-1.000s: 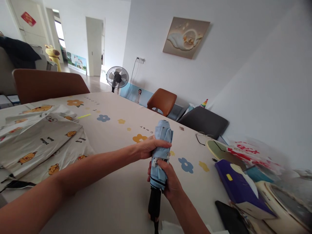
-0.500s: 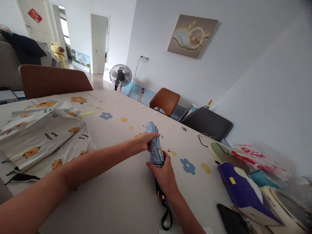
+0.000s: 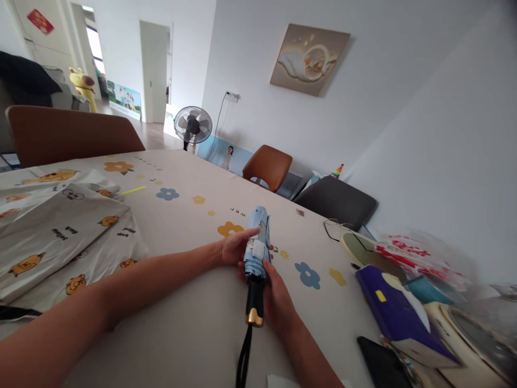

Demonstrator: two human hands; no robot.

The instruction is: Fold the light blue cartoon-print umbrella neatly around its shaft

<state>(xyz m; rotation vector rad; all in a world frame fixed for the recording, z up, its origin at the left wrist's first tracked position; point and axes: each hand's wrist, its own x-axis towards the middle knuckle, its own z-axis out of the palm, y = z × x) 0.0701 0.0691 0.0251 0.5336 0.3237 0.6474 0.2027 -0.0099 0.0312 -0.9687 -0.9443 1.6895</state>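
Note:
A folded light-blue umbrella (image 3: 257,248) is held between my two hands above the flowered tablecloth (image 3: 194,302). Its black handle with a gold end points toward me, and a black wrist strap (image 3: 243,355) hangs from it. My left hand (image 3: 238,246) grips the umbrella's left side, thumb across the fabric. Lower down on the right, my right hand (image 3: 277,293) closes round it near the handle, with some fingers hidden underneath. At the left lies a crumpled white umbrella (image 3: 92,226) printed with yellow ducks, partly behind my left forearm.
On the right are a purple box (image 3: 399,307), a black phone (image 3: 383,361), eyeglasses (image 3: 333,229) and a red-and-white plastic bag (image 3: 424,258). Chairs (image 3: 269,167) stand along the far edge. A fan (image 3: 194,125) stands beyond the table.
The blue umbrella has turned in my hands, so its handle and gold end now show more fully. Its strap swings left. The whole view has shifted slightly.

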